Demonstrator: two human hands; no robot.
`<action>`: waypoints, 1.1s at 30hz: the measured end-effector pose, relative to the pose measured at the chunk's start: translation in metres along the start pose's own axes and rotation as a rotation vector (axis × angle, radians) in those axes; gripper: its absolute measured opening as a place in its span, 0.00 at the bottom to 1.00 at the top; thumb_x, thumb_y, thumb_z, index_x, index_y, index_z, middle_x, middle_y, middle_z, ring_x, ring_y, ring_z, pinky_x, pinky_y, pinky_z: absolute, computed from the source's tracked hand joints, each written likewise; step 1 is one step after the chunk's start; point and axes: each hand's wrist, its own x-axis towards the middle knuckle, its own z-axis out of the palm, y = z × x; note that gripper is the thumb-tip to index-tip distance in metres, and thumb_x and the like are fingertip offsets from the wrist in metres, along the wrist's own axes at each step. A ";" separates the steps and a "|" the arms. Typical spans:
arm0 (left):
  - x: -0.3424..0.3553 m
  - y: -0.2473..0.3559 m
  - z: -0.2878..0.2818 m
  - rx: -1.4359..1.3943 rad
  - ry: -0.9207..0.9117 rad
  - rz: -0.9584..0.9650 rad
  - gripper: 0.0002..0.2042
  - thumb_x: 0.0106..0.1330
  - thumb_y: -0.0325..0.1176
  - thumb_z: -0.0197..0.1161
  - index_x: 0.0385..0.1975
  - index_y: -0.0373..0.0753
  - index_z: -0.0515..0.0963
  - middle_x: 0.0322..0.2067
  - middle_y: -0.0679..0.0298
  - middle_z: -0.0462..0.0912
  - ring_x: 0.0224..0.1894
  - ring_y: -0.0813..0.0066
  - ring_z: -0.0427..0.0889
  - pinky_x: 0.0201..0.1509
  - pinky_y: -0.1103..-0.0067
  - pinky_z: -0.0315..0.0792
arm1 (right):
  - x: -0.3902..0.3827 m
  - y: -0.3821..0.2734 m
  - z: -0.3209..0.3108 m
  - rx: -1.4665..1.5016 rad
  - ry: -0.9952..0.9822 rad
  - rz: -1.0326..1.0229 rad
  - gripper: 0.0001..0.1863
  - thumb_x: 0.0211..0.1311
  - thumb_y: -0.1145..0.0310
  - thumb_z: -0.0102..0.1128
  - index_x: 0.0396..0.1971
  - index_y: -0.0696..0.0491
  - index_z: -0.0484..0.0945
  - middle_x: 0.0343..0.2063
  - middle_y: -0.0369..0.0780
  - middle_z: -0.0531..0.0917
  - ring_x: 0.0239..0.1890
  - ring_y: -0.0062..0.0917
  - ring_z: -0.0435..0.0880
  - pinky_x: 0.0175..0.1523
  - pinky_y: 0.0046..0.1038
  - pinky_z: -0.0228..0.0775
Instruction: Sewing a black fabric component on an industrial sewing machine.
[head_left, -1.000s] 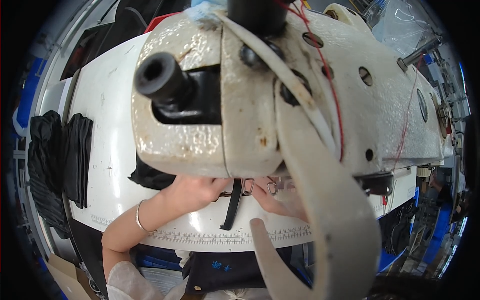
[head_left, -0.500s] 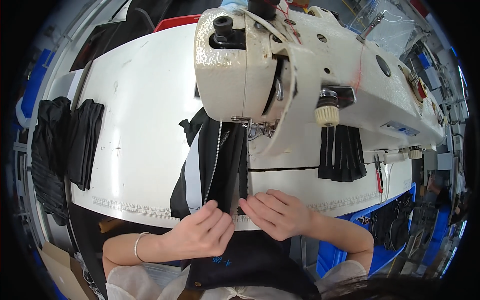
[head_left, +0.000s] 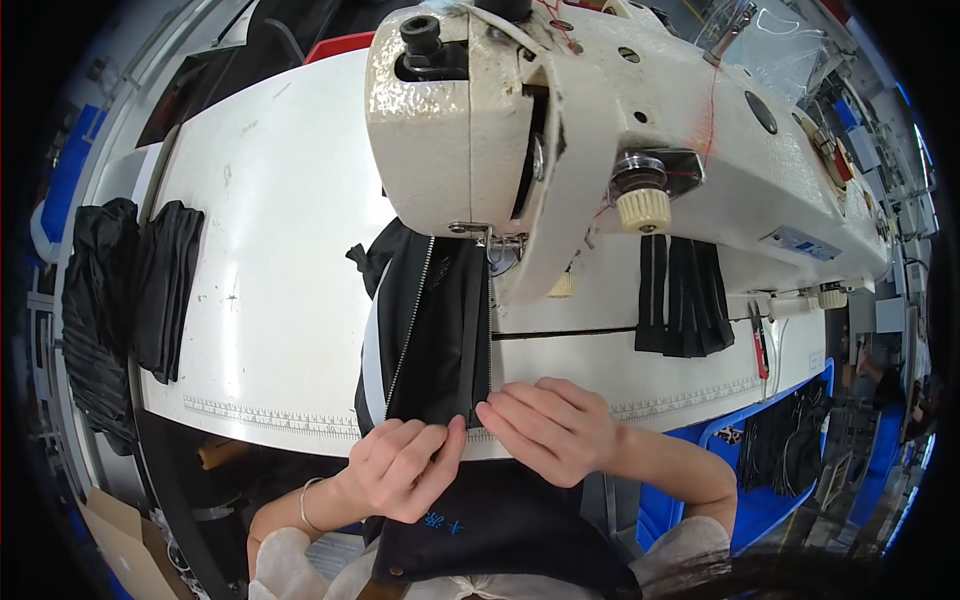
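A black fabric piece [head_left: 435, 345] with a light strip along its left side lies under the needle area of a white sewing machine [head_left: 425, 150]. Silver zipper teeth [head_left: 407, 345] run down its left part, and a zipper tape [head_left: 483, 350] edges it on the right. My left hand [head_left: 408, 465] pinches the fabric's near end at the table's front edge. Close beside it, my right hand [head_left: 552, 430] is closed with thumb and forefinger on the near end of the right zipper tape. The fingertips cover the exact grip points.
Folded black fabric stacks [head_left: 165, 290] lie at the table's left. On the right are black zipper strips [head_left: 685, 300] and red-handled snips [head_left: 760, 345]. A printed ruler [head_left: 270, 412] follows the front edge. A blue bin [head_left: 720, 510] stands below right, a cardboard box [head_left: 125, 545] below left.
My left hand has shifted right along the fabric's near end, closer to my right hand. The fabric's left side has folded inward, so less of the light strip shows. My right hand stays nearly in place.
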 end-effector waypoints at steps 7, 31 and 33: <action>0.018 -0.051 -0.032 -0.641 -0.067 -0.921 0.07 0.56 0.18 0.55 0.33 0.29 0.78 0.33 0.59 0.82 0.31 0.75 0.76 0.39 0.81 0.70 | -0.014 0.000 0.005 0.059 -0.145 -0.028 0.09 0.47 0.73 0.59 0.29 0.61 0.79 0.35 0.42 0.79 0.40 0.30 0.78 0.41 0.26 0.72; 0.011 -0.005 0.011 -0.077 -0.305 0.135 0.13 0.44 0.23 0.61 0.30 0.25 0.80 0.36 0.48 0.83 0.28 0.73 0.78 0.26 0.86 0.66 | -0.019 -0.007 -0.002 0.091 -0.278 0.057 0.11 0.44 0.74 0.60 0.30 0.62 0.80 0.36 0.43 0.80 0.46 0.34 0.81 0.46 0.28 0.75; 0.009 -0.004 0.012 -0.082 -0.310 0.127 0.13 0.43 0.23 0.60 0.31 0.25 0.80 0.36 0.49 0.83 0.28 0.73 0.78 0.25 0.86 0.66 | -0.020 -0.007 -0.001 0.086 -0.280 0.051 0.11 0.44 0.74 0.60 0.30 0.62 0.80 0.36 0.43 0.80 0.46 0.34 0.81 0.46 0.28 0.75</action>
